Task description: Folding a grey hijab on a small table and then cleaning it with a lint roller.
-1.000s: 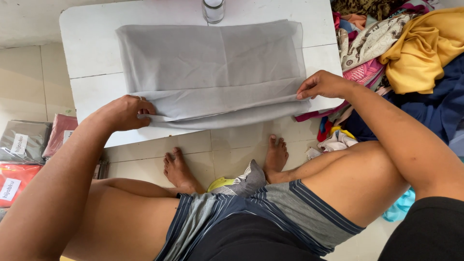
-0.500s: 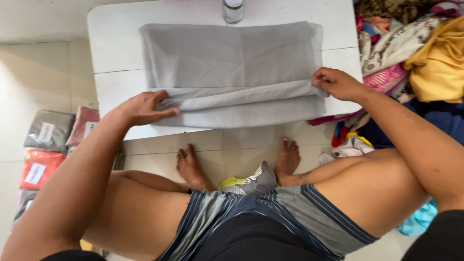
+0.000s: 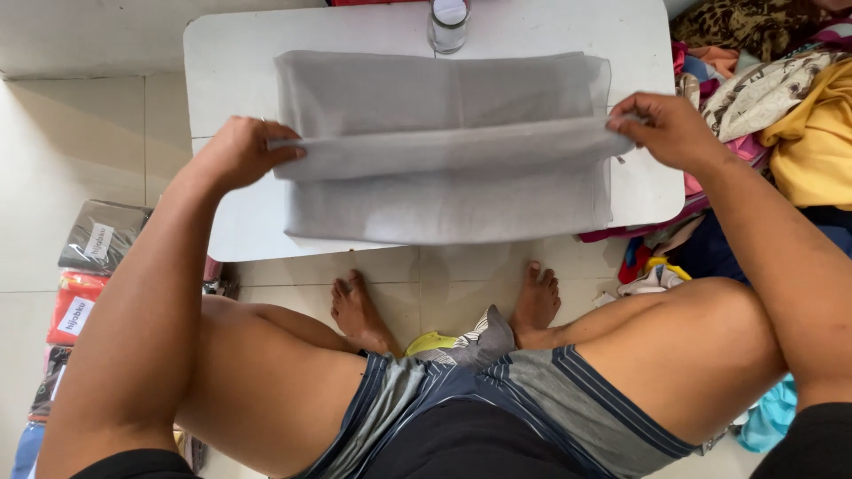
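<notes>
A thin grey cloth (image 3: 444,191) lies spread on a low white table (image 3: 231,71). My left hand (image 3: 238,153) pinches the cloth's left edge, and my right hand (image 3: 667,129) pinches its right edge. Between them a folded band of the cloth is held taut and lifted across the middle of the sheet. The rest of the cloth lies flat, its lower edge near the table's front edge. I sit with bare knees apart and my feet (image 3: 364,310) under the table.
A clear glass jar (image 3: 448,22) stands at the table's far edge, touching the cloth's top. A heap of mixed coloured clothes (image 3: 781,106) fills the right side. Packaged folded cloths (image 3: 84,275) are stacked on the tiled floor at left.
Both hands have carried the cloth's near edge up and away from me, folding it over toward the middle of the sheet. The view has shifted so the table sits further right.
</notes>
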